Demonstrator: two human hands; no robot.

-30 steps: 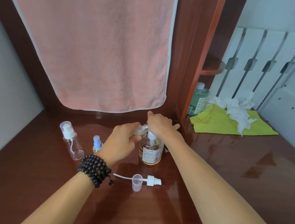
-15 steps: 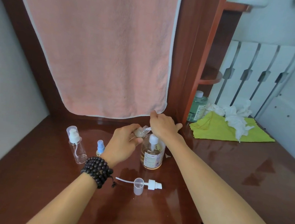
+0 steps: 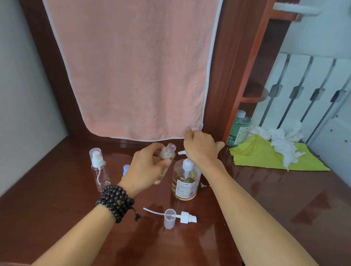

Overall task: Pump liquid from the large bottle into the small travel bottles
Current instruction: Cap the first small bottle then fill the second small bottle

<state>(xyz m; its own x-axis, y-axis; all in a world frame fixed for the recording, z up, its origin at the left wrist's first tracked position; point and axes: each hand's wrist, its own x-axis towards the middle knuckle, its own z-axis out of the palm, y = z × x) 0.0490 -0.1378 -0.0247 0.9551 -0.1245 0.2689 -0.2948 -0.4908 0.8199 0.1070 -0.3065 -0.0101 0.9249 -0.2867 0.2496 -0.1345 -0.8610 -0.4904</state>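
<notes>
Dark red wood makes up the tabletop point(image 3: 270, 203) in the head view, with a pink towel point(image 3: 133, 66) hanging behind it. On it, close in front of me, stands the large bottle point(image 3: 185, 182) of amber liquid, upright, its white pump point(image 3: 186, 158) on top. My right hand point(image 3: 200, 148) lies over the pump head, palm down and fingers loosely bent; I cannot tell how firmly its grip bears on the pump. My left hand point(image 3: 146, 168) pinches a small travel bottle point(image 3: 166, 156) between thumb and curled fingers, its cap off. What counts next, I judge, is the gap between spout and mouth: the spout tip points left toward the small bottle's open neck, which sits just beside it and slightly higher, the bottle's long axis leaning up and away from me. So the left hand must bring that mouth under the spout. Two more small bottles, one clear point(image 3: 99, 169) and one blue-capped point(image 3: 126, 169), wait left of my wrist, and a loose pump top with a clear cap point(image 3: 174, 216) lies nearer me.
</notes>
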